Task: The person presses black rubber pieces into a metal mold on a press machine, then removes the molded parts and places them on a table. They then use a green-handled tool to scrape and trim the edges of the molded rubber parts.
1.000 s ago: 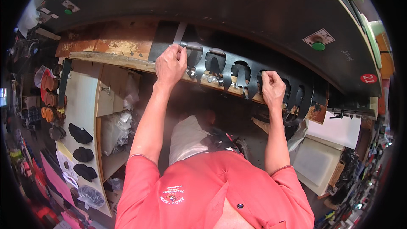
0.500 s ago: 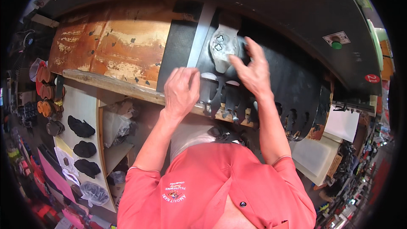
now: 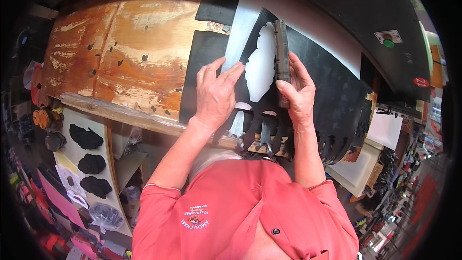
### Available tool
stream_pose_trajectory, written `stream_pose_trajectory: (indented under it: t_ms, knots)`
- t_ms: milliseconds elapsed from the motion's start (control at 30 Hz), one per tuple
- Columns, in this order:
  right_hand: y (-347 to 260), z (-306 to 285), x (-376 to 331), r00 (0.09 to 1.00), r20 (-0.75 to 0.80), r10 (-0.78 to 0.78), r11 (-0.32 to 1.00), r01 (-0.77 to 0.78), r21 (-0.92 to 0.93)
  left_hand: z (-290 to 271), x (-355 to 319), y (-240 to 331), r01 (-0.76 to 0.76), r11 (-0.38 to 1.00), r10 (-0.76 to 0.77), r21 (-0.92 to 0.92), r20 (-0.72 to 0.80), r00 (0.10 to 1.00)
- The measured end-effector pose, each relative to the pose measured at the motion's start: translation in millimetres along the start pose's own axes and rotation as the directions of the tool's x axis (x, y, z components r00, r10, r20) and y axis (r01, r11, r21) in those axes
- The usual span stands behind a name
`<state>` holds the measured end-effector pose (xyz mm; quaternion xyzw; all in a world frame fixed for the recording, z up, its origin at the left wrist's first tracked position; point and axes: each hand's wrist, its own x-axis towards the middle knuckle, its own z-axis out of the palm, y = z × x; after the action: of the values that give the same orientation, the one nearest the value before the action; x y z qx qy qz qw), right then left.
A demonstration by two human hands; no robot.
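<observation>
Grey-brn tool (image 3: pixel 282 60) is gripped btwn R hand (image 3: pixel 302 95) thumb & fingers; by L hand (image 3: pixel 214 94), fingers half-open, blk sheet (image 3: pixel 332 89) seems touched.

Counter (image 3: pixel 159 48) extends ahead of the person, with a rail (image 3: pixel 120 114) along its near edge. Sheet (image 3: pixel 327 87) lies on the right part; two flat panels (image 3: pixel 204 67), one behind the other, lie to its left, with a strip (image 3: pixel 230 50) between. Die (image 3: pixel 281 53) stands on edge along the right side of the sheet's large opening (image 3: pixel 260 65), right hand (image 3: pixel 301 94) at its near end, left hand (image 3: pixel 215 94) left of the opening. Near left: three pieces (image 3: pixel 91 164) in a row on a cabinet top (image 3: pixel 79 118), bag (image 3: pixel 104 215) at the row's near end
</observation>
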<state>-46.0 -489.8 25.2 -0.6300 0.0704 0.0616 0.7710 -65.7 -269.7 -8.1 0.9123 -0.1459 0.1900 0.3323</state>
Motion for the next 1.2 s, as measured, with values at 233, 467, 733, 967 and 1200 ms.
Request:
stream_pose_trajectory:
  t_ms: [233,467,733,967,1200]
  knots:
    - [12,-17,0,1.0,-0.012,-0.01,0.977,0.012,0.214,13,28,51,0.306,0.768,-0.18,-0.563,0.269,0.946]
    - [9,-27,4,1.0,0.024,0.008,0.948,-0.015,0.317,30,32,63,0.494,0.53,-0.2,-0.689,0.465,0.862]
    - [10,-25,5,1.0,0.019,-0.014,0.953,0.008,0.303,3,12,30,0.641,0.424,-0.573,-0.64,0.359,0.737]
    - [14,-25,6,1.0,-0.001,-0.012,0.961,0.012,0.276,-51,-23,-29,0.641,0.395,-0.721,-0.658,0.211,0.66]
    - [16,-26,4,1.0,-0.003,-0.028,0.961,0.028,0.273,-63,-40,-58,0.708,0.344,-0.806,-0.617,0.193,0.56]
